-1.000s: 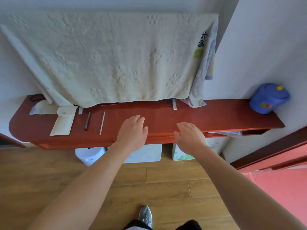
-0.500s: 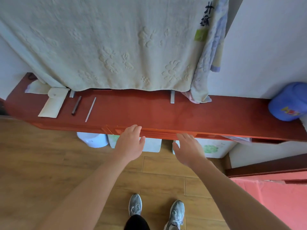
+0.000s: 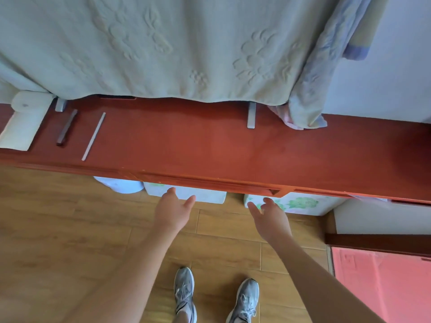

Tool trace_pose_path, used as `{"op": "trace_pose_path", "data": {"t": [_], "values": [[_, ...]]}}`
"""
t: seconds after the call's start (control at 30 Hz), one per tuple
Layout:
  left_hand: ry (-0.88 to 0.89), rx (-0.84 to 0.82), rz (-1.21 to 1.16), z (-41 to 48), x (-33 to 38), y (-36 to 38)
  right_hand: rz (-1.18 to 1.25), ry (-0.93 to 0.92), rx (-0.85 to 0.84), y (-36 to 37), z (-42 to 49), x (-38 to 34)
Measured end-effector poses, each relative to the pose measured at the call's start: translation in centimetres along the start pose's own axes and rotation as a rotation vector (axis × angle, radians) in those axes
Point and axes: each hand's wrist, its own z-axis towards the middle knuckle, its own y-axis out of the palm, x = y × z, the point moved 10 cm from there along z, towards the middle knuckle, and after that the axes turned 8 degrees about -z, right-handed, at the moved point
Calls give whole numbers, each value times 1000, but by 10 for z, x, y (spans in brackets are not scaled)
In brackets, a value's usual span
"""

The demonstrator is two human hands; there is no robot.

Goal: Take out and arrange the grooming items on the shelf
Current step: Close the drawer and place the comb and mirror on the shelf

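Red wooden shelf (image 3: 210, 148) beneath a draped cream towel (image 3: 163, 50), cream pouch (image 3: 22, 127) lying flat at its left end, dark grooming tool (image 3: 66, 127) and thin silver file (image 3: 93, 136) beside it, left hand (image 3: 173, 209) and right hand (image 3: 270, 216) were empty, fingers loosely spread below the shelf edge.

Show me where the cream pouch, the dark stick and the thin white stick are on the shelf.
cream pouch (image 3: 22, 125), head view, middle of its body.
dark stick (image 3: 67, 127), head view, middle of its length.
thin white stick (image 3: 93, 136), head view, middle of its length.

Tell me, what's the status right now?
Left hand and right hand open, empty, below shelf edge. Pouch, dark bar, pale stick untouched. Nothing blocking.
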Motion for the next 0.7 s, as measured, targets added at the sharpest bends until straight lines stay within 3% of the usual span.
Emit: {"op": "trace_pose_path", "data": {"t": [0.23,0.4,0.7], "values": [[-370,22,-692,50,-58,40,532,268,69,45,51,26],[-317,0,-1138,72,-56,48,1003,338,139,67,57,21],[-267,-21,-1328,68,-51,49,1073,342,221,69,49,12]]}}
